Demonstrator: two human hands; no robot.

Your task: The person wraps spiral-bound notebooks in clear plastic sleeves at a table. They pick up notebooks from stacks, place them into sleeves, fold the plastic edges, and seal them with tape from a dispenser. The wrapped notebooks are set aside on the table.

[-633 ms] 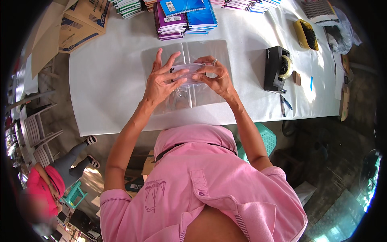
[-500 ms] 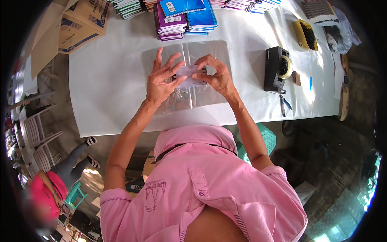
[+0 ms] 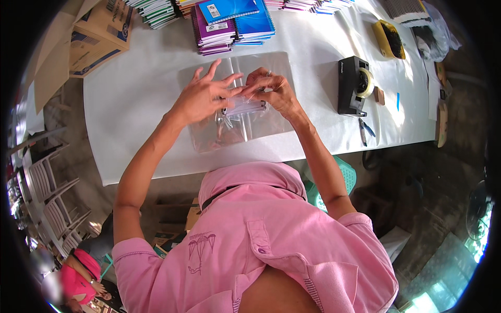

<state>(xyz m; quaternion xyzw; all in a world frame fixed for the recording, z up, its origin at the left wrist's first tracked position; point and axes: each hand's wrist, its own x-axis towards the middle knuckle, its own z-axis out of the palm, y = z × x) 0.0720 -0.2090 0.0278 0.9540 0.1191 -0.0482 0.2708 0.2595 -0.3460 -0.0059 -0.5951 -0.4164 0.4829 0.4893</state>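
Both hands have shifted little in the last half second: the left hand [image 3: 204,93] has closed in slightly, so its fingertips now meet those of the right hand [image 3: 271,89] over the small clear packet [image 3: 244,107]. That packet lies just under and between the fingertips, on a clear plastic sheet [image 3: 245,130] spread across the middle of the white table [image 3: 130,120], nearer its front edge. Left-hand fingers are spread, the index and middle tips pressing on the packet's left end; right-hand fingers are curled and pinch its upper edge.

One packet and one sheet show. Along the far edge stand stacks of notebooks [image 3: 232,23]; their exact count cannot be told. One black tape dispenser [image 3: 353,85] sits toward the right side, one yellow tray [image 3: 387,37] near the far right corner, and one cardboard box [image 3: 99,36] at the far left corner.
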